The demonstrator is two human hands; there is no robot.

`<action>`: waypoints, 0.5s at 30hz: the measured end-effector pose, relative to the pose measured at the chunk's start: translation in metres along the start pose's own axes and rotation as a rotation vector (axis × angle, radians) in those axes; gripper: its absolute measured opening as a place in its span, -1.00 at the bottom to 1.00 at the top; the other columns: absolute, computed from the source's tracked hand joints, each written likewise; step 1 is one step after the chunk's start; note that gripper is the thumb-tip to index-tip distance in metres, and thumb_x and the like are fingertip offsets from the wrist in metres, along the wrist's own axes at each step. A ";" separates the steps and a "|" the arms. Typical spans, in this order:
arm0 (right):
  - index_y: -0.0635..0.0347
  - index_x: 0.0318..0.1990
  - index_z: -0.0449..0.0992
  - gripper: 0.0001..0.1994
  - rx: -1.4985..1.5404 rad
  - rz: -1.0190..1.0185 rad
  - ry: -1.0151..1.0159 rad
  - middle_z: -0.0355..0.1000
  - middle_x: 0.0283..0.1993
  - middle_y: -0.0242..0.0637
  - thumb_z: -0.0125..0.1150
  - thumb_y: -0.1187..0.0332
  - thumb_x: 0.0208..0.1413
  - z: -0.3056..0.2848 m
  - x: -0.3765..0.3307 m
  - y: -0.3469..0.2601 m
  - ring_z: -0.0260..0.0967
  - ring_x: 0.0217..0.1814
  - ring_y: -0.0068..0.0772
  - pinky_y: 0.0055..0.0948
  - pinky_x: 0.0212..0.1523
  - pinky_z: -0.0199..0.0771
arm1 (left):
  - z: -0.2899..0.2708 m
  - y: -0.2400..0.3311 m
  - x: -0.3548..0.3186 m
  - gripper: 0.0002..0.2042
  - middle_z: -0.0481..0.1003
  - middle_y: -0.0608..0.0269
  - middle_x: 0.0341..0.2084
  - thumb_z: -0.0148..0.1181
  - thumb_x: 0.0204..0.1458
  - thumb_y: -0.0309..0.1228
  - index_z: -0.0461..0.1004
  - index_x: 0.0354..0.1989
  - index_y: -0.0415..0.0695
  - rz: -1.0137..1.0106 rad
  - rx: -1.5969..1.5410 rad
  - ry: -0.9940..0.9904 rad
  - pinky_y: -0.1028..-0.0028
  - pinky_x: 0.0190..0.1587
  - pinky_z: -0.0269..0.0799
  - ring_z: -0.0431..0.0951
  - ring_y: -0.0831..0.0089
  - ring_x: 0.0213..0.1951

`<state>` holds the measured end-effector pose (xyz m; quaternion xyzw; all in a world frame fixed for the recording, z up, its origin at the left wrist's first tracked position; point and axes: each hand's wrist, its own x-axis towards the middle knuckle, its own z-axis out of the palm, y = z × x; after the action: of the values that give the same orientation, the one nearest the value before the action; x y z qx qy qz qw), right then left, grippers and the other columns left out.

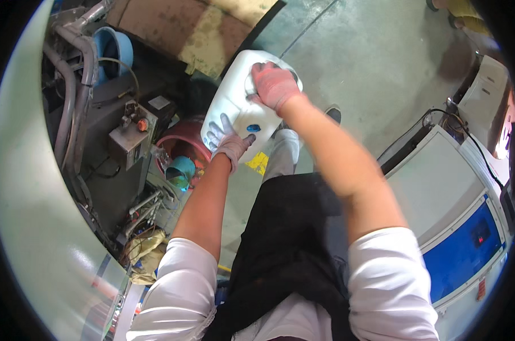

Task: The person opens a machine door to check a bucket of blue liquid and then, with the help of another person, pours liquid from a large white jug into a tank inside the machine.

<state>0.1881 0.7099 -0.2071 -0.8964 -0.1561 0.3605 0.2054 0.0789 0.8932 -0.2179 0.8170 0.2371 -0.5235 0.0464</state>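
Note:
A big white plastic jerrycan (232, 85) is tilted in front of me, above a red tub. My right hand (274, 86), in a pinkish-red glove, is closed round the handle at its upper end. A greyish glove covers my left hand (230, 143), which lies against the near left side of the jerrycan with its fingers spread. Between the hands, a small round blue spot (253, 128) shows on the white plastic; whether it is an opening or a cap I cannot tell.
The red tub (184, 136) holds a teal cup-shaped container (180, 171). Left of it are a metal control box (129, 139), grey pipes (69, 96) and a blue bucket (121, 48). A brown sheet (178, 28) is at the back. A white-and-blue machine (456, 227) stands right.

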 end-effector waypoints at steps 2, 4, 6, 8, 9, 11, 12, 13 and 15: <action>0.27 0.14 0.30 -0.41 0.330 0.447 0.011 0.44 0.07 0.04 0.23 0.01 0.10 -0.001 -0.006 -0.007 0.51 -0.02 -0.02 -0.18 -0.12 0.52 | 0.000 -0.001 0.000 0.21 -0.43 -0.14 0.45 0.33 -0.17 0.19 -0.48 0.47 0.13 0.017 0.008 0.008 -0.04 0.42 -0.42 -0.41 -0.16 0.45; 0.32 0.07 0.33 -0.36 0.219 0.444 0.018 0.54 -0.09 -0.06 0.10 -0.14 0.14 -0.006 -0.015 -0.006 0.51 0.01 -0.11 -0.20 -0.12 0.51 | 0.000 -0.001 0.001 0.22 -0.43 -0.14 0.45 0.36 -0.20 0.18 -0.47 0.47 0.14 0.009 0.025 0.015 -0.07 0.41 -0.45 -0.42 -0.19 0.45; 0.27 0.02 0.34 -0.36 0.142 0.395 0.096 0.53 -0.08 -0.06 0.08 -0.20 0.13 -0.013 -0.021 0.004 0.53 -0.06 -0.05 -0.17 -0.13 0.51 | 0.002 -0.001 0.003 0.22 -0.44 -0.13 0.45 0.37 -0.21 0.17 -0.47 0.47 0.16 0.000 -0.013 0.011 -0.07 0.41 -0.45 -0.41 -0.20 0.45; 0.02 0.25 0.28 -0.36 -0.180 -0.017 0.129 0.30 0.25 -0.08 0.26 0.00 0.04 -0.016 -0.016 0.013 0.42 0.07 -0.10 -0.22 0.02 0.45 | 0.004 -0.001 0.004 0.24 -0.44 -0.13 0.45 0.38 -0.21 0.18 -0.50 0.47 0.16 -0.020 0.022 0.005 -0.03 0.42 -0.38 -0.39 -0.19 0.44; -0.15 0.28 0.25 -0.34 -0.361 -0.291 0.003 0.21 0.30 -0.09 0.31 0.09 -0.02 -0.018 -0.008 0.019 0.40 0.08 -0.09 -0.23 0.03 0.43 | 0.004 -0.001 0.005 0.25 -0.43 -0.13 0.45 0.38 -0.21 0.19 -0.51 0.46 0.16 -0.011 0.031 0.015 -0.01 0.42 -0.34 -0.37 -0.19 0.44; -0.46 0.28 0.21 -0.19 -0.677 -0.696 -0.075 0.07 0.32 -0.10 0.40 0.28 -0.22 -0.013 0.011 0.023 0.41 -0.03 -0.10 -0.23 -0.05 0.46 | 0.005 -0.001 0.006 0.23 -0.44 -0.10 0.45 0.37 -0.21 0.18 -0.49 0.47 0.19 -0.005 0.011 0.027 -0.06 0.41 -0.39 -0.40 -0.18 0.45; -0.43 0.28 0.22 -0.18 -0.639 -0.681 -0.035 0.10 0.28 -0.10 0.42 0.28 -0.25 -0.009 0.019 0.022 0.42 -0.06 -0.10 -0.23 -0.08 0.48 | 0.004 -0.001 0.005 0.22 -0.45 -0.09 0.46 0.37 -0.21 0.17 -0.47 0.47 0.20 -0.009 0.008 0.015 -0.08 0.41 -0.42 -0.41 -0.18 0.45; -0.39 0.27 0.23 -0.17 -0.602 -0.660 -0.042 0.14 0.24 -0.10 0.43 0.29 -0.28 -0.005 0.027 0.024 0.43 -0.09 -0.10 -0.23 -0.11 0.49 | 0.004 -0.001 0.005 0.22 -0.45 -0.09 0.46 0.37 -0.21 0.17 -0.48 0.47 0.20 -0.003 0.014 0.026 -0.08 0.41 -0.42 -0.42 -0.18 0.45; -0.32 0.25 0.28 -0.17 -0.435 -0.533 -0.087 0.22 0.13 -0.09 0.45 0.35 -0.33 0.007 0.029 0.024 0.46 -0.21 -0.08 -0.22 -0.20 0.53 | 0.004 0.000 0.005 0.23 -0.45 -0.08 0.46 0.38 -0.22 0.17 -0.48 0.47 0.19 -0.011 0.028 0.029 -0.07 0.41 -0.42 -0.42 -0.18 0.45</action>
<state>0.2068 0.7032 -0.2398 -0.8308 -0.4665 0.2902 0.0895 0.0775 0.8934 -0.2243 0.8236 0.2350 -0.5154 0.0284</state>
